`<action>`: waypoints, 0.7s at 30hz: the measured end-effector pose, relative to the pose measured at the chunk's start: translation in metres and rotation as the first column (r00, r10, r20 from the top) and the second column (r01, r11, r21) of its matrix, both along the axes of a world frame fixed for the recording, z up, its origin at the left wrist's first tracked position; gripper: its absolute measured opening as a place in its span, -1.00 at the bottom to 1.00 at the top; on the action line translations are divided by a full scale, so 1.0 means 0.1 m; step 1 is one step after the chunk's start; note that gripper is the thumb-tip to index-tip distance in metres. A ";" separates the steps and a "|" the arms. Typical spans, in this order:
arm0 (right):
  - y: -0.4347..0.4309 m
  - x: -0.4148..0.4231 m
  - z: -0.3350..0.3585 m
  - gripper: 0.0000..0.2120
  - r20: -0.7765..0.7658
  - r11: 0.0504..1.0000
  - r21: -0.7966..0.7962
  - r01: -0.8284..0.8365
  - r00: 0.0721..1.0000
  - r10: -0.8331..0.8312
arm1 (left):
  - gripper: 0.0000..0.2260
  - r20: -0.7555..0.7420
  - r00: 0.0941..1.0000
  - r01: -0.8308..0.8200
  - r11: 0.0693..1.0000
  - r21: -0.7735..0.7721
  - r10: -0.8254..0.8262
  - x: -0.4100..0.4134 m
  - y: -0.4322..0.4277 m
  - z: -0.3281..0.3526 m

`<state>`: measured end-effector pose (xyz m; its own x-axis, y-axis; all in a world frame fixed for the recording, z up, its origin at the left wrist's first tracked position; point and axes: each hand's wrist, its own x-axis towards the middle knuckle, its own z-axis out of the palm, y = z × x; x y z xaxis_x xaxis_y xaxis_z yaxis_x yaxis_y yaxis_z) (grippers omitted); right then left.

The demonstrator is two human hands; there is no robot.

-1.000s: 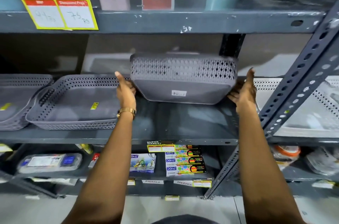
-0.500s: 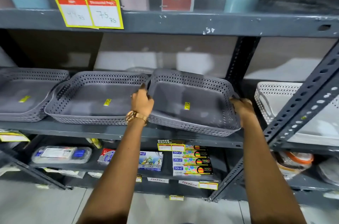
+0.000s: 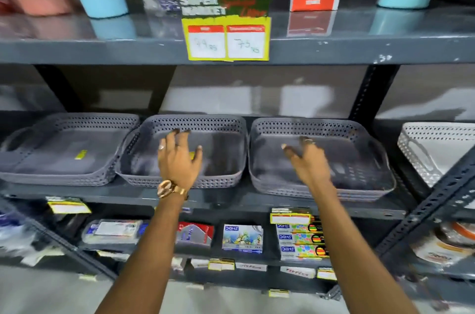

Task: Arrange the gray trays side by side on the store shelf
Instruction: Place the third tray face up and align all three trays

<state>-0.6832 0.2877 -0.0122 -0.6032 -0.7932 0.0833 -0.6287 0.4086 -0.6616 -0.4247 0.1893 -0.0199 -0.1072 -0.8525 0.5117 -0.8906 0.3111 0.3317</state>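
Three gray perforated trays stand side by side on the middle shelf point(image 3: 231, 198): a left tray point(image 3: 59, 149), a middle tray point(image 3: 221, 149) and a right tray point(image 3: 347, 156). Each looks like a stack of nested trays. My left hand point(image 3: 177, 159) hovers in front of the middle tray with fingers spread and holds nothing. A gold watch is on that wrist. My right hand point(image 3: 308, 162) is in front of the right tray, fingers apart and empty. Both hands are blurred by motion.
A white perforated tray point(image 3: 437, 149) sits to the right behind a slanted metal brace point(image 3: 437, 208). A price sign point(image 3: 226, 28), blue and pink tumblers and a boxed bottle are on the upper shelf. Stationery packs fill the lower shelf.
The tray I held tilted in both hands now rests flat on the shelf to the right of the middle tray. Both hands have let go and drawn back. The view moved up and left.
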 end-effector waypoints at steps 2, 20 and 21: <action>-0.19 0.50 -0.03 -0.45 0.042 0.996 0.060 -0.060 0.997 0.058 | -0.53 0.029 0.994 -0.103 0.990 0.095 0.101 0.51 -0.18 0.06; -0.59 1.04 -0.26 -0.60 -0.234 0.931 0.353 0.095 0.972 -0.011 | -0.59 0.138 0.988 -0.010 0.866 0.499 -0.068 1.78 -0.92 -0.15; -0.64 1.01 -0.27 -0.61 -0.215 0.926 0.368 0.088 0.976 -0.008 | -0.60 0.133 0.988 0.001 0.865 0.502 -0.078 1.76 -0.97 -0.15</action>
